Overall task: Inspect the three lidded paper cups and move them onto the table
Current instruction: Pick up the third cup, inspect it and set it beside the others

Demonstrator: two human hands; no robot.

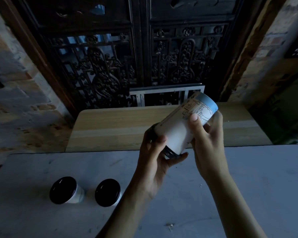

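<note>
I hold a white paper cup (pixel 179 127) tipped on its side in the air, its black lid toward me and its blue-banded base pointing away to the right. My left hand (pixel 155 157) grips the lid end from below. My right hand (pixel 208 143) wraps the cup's body, thumb on the line drawing printed there. Two more white cups with black lids stand upright on the grey table (pixel 248 194): one at the near left (pixel 64 190), the other (pixel 108 192) just to its right, partly behind my left forearm.
A light wooden shelf (pixel 110 127) runs behind the grey table, a little higher. Behind it rise dark carved wooden doors (pixel 144 57) with a small metal-framed hatch (pixel 165 97). Brick walls flank both sides. Small scraps (pixel 170 225) lie on the table near me.
</note>
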